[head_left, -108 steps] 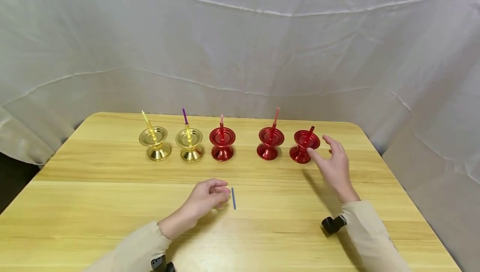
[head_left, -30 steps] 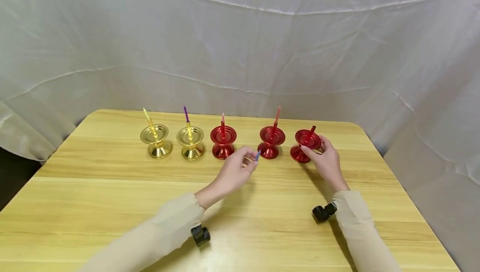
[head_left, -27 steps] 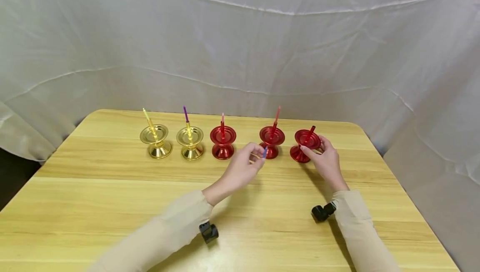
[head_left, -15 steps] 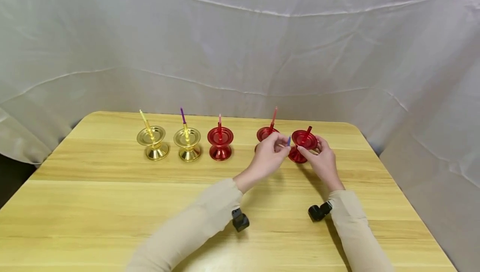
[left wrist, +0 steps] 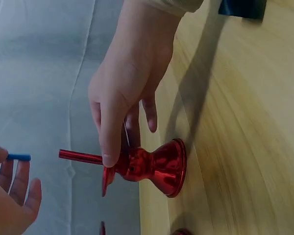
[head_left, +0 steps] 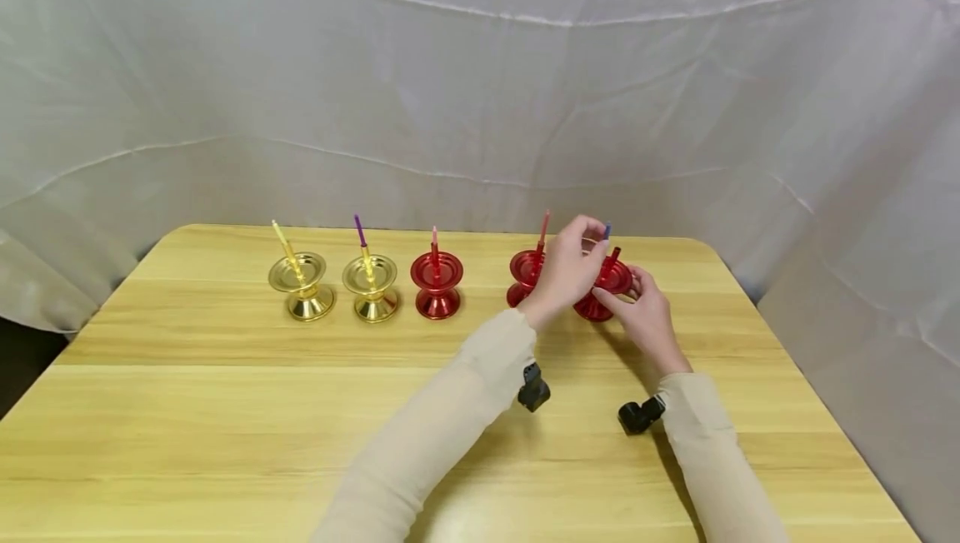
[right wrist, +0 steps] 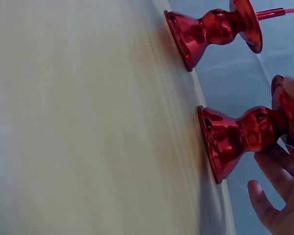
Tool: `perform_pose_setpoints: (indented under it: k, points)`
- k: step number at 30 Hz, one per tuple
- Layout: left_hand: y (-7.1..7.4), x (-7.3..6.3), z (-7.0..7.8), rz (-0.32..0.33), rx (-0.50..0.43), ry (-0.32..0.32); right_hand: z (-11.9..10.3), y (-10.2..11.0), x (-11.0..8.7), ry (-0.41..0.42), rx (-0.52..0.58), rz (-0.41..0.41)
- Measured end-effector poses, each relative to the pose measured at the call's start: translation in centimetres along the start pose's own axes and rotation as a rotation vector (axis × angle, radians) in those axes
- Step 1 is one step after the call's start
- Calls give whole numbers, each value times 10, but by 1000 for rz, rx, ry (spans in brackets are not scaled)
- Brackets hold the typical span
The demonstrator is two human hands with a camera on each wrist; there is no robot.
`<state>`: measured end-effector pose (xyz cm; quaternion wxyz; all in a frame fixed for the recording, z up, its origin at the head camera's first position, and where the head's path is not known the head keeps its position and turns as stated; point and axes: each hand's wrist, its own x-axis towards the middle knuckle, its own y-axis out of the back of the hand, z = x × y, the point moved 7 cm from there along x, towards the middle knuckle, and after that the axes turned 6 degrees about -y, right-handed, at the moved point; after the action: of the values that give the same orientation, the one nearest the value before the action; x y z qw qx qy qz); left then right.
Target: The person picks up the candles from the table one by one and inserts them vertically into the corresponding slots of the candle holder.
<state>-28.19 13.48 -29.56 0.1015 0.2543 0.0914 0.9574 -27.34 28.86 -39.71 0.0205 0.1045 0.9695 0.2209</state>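
My left hand (head_left: 566,264) pinches a thin blue candle (head_left: 607,231), held up just over the rightmost red candle holder (head_left: 618,278). In the left wrist view the candle (left wrist: 18,157) lines up roughly with the holder's bare tube (left wrist: 81,156), with a gap between them. My right hand (head_left: 647,314) grips that holder by its dish, thumb on the near side. The holder's foot (right wrist: 220,142) stands on the table in the right wrist view. Part of the dish is hidden behind my left hand in the head view.
Left of it stands another red holder (head_left: 522,293) with a pink-red candle, partly covered by my left hand. Farther left are a red holder (head_left: 438,303) with a pink candle and two gold holders (head_left: 377,306) with purple and yellow candles. A pale cloth (head_left: 450,68) hangs behind the table.
My left hand took the blue candle off the table and carried it right and up to the rightmost red holder. My right hand, earlier beside that holder, now grips it.
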Motion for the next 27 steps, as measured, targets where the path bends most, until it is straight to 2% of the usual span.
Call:
perform_pose_setpoints:
  k: [3,10,15,19,27]
  points:
    - [-6,5,-5,-22,3,11,1,0,0,-6,-10,-16]
    - [-16,22,-9,-1,12,17,-1,0,4,-3,-37,-45]
    - [-21,32,-17,-5,76,40,-5,1,4,2,-77,-62]
    - [-21,37,-19,-7,103,49,-7,2,3,-4,-72,-62]
    - [-26,38,-18,-53,134,46,-6,3,2,-19,-70,-64]
